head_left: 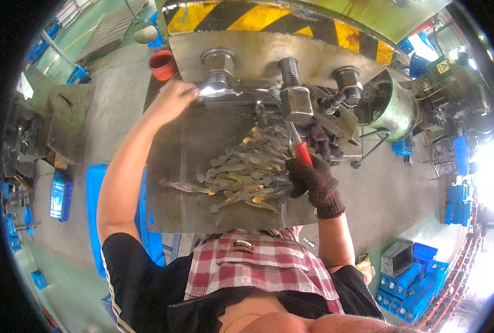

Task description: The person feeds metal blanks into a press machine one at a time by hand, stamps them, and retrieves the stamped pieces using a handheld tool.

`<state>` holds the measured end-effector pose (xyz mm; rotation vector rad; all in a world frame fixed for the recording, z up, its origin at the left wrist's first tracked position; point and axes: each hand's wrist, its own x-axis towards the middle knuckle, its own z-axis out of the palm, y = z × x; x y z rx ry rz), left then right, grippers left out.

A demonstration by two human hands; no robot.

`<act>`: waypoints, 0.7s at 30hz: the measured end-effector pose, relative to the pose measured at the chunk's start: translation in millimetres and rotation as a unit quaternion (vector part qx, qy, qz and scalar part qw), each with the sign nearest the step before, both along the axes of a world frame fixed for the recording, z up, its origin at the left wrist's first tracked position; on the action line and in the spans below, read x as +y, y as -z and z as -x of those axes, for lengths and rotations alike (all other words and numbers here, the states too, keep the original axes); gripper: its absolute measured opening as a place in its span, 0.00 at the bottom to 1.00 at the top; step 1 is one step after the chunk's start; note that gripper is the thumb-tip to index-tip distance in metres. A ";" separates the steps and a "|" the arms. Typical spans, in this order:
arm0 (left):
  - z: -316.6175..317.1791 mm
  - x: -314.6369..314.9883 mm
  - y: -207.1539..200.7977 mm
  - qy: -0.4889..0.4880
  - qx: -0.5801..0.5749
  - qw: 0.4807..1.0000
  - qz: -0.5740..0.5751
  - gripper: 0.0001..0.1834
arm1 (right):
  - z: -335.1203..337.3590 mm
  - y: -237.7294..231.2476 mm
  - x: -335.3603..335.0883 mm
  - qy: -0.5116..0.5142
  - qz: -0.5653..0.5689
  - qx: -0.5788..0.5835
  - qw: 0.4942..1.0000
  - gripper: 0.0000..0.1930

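My bare left hand point(172, 101) reaches to the press's lower edge. Its fingers are closed on the near end of a shiny metal piece point(219, 92), which lies under a large bolt point(218, 66). In a dark knitted glove, my right hand point(315, 180) grips a red-handled metal tool point(303, 154). The tool points up toward a square-headed bolt point(297, 103), which hides its far end. Left of the glove, flat spanner-shaped metal blanks point(247, 166) lie heaped on the metal table point(175, 144). One blank point(187, 187) sits apart at the heap's left.
A press block point(274, 47) with yellow and black stripes overhangs the table's far side. A red cup point(162, 65) stands at the far left corner. Dark cloth point(318, 136) lies beyond the glove. A round fan point(388, 105) stands at right, a blue bin point(94, 211) at left.
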<state>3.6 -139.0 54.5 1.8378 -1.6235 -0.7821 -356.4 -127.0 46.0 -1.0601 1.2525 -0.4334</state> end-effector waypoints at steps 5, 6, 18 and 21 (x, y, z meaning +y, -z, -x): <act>1.9 -73.6 35.6 -0.028 -0.016 0.999 0.006 0.12 | -3.9 -14.0 -0.2 0.006 0.014 -0.017 1.000 0.19; 5.4 -89.8 41.4 -0.029 -0.063 0.994 0.081 0.14 | -5.5 -14.8 -1.8 0.006 0.015 -0.014 1.000 0.19; -25.6 -29.5 6.9 -0.236 -0.004 0.946 0.221 0.14 | -56.3 -20.6 -64.4 -0.071 0.131 0.123 0.981 0.14; -30.6 0.2 12.9 -0.234 0.070 0.958 0.153 0.15 | -59.6 -22.3 -70.7 -0.082 0.128 0.167 0.974 0.14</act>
